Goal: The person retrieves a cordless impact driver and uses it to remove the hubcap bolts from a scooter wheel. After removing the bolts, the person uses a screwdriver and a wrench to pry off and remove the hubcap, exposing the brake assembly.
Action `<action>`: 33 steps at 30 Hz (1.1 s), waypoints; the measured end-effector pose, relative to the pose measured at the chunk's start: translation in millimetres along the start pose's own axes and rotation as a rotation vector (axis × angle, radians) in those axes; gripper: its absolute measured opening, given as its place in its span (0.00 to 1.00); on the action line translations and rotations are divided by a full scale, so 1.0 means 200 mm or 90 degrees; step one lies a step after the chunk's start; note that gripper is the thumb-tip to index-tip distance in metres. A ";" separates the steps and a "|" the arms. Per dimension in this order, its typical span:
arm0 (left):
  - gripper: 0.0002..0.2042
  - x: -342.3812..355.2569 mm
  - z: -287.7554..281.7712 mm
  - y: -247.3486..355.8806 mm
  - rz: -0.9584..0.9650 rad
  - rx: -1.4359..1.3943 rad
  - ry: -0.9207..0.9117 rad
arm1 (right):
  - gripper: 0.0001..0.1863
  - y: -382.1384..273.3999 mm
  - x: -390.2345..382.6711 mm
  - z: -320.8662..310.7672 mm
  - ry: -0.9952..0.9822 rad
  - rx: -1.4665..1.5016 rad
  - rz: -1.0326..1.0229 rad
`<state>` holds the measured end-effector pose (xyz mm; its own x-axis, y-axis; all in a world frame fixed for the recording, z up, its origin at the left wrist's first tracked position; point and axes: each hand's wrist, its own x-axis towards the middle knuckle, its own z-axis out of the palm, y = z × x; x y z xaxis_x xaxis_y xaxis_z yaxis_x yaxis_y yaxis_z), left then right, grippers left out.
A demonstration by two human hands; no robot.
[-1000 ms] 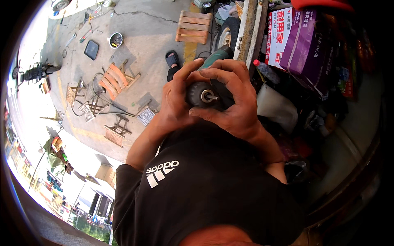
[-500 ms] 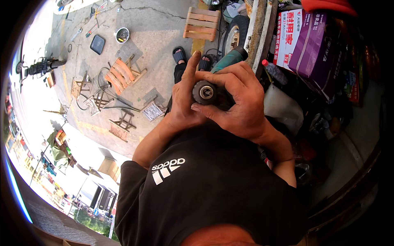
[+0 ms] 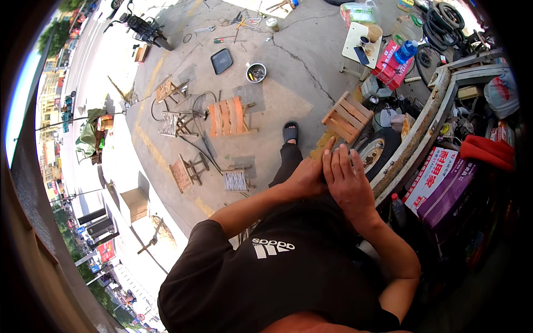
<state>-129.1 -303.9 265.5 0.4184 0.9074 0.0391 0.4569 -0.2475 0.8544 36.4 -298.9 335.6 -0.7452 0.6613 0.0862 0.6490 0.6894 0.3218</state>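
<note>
My left hand (image 3: pixel 309 177) and my right hand (image 3: pixel 348 186) meet in front of my black shirt, near a wheel (image 3: pixel 373 152) at the side of a rusty metal frame (image 3: pixel 422 122). The fingers of my right hand point away from me and curl slightly over the left hand, whose index finger rises beside them. Whatever lies within their grip is covered by the hands; the drill is hidden. A slatted wooden stool (image 3: pixel 348 116) stands just beyond them.
Folding stools (image 3: pixel 227 116), hoses, a tray (image 3: pixel 221 61) and a metal bowl (image 3: pixel 256 72) lie on the cracked concrete (image 3: pixel 294 94). Boxes (image 3: pixel 447 194), a red cloth (image 3: pixel 486 152) and coiled tyres crowd the right. A motorcycle (image 3: pixel 141 28) stands by the street, upper left.
The view has swung, bringing more ground into sight. My hands sit lower and further right in the picture, the right fingers straighter; the drill, seen earlier between them, is no longer visible.
</note>
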 end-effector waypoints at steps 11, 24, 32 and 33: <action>0.34 0.06 -0.48 -0.53 -0.160 -0.393 -0.189 | 0.10 -0.04 0.79 0.34 0.224 -0.026 -0.413; 0.11 0.24 -1.04 -1.18 -0.296 0.030 0.135 | 0.06 -0.22 1.88 0.65 0.131 0.033 -0.411; 0.15 0.20 -1.18 -1.46 -0.501 0.115 0.101 | 0.05 -0.49 2.22 0.91 -0.188 0.279 -0.325; 0.16 0.20 -1.20 -1.46 -0.511 0.100 0.089 | 0.05 -0.51 2.26 0.96 -0.191 0.299 -0.347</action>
<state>-433.0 -113.5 141.9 -0.1787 0.8595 -0.4789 0.6839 0.4584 0.5676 -336.9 -14.5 161.1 -0.9474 0.1994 -0.2503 0.2507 0.9486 -0.1932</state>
